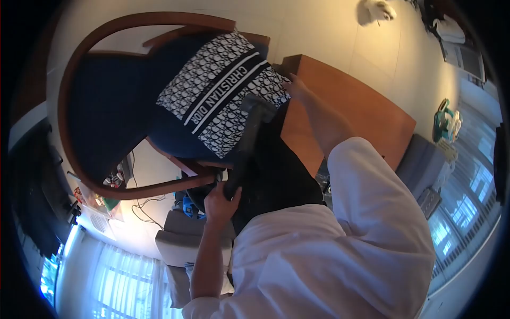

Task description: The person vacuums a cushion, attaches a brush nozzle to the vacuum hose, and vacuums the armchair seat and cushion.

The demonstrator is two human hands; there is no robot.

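Gripping long dark tool (246,143) with left hand (220,205), over rectangular black-and-white textile (220,87). Touching textile's edge with right hand (297,88); cannot tell if pinching.

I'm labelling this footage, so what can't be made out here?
All in the head view:
Dark tool: its grip, hidden by the left hand.
Lettered cushion: the patch behind the dark tool, covered by it.
Pale object near the top edge: too blurred to identify.
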